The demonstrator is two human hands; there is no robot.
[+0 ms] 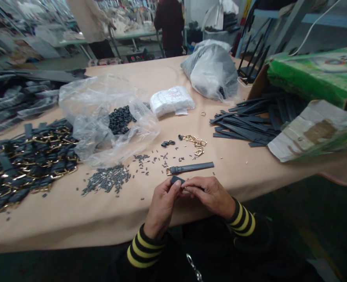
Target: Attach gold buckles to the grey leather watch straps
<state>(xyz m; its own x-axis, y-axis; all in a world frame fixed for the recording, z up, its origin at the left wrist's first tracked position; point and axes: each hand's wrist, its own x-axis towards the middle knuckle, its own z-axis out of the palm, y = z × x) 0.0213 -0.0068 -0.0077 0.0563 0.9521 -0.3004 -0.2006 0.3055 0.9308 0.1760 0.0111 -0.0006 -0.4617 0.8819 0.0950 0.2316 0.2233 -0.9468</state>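
Near the table's front edge, my left hand (165,199) pinches a dark strap (177,179) between thumb and fingers. My right hand (209,194) closes on the same strap from the other side, with a small gold glint at its fingertips that I cannot make out fully. Just beyond my hands lies a strap with a gold buckle (191,168). Past it are a small heap of gold buckles (195,141) and a few black loops (168,143). Small dark pieces (108,179) are scattered left of my hands.
Buckled straps (29,160) pile up at the left. A clear plastic bag (93,129) holds black loops. Behind sit a white packet (172,101) and a stuffed bag (210,70). Dark strips (246,123) spill from a green carton (317,74). Two people stand beyond the table.
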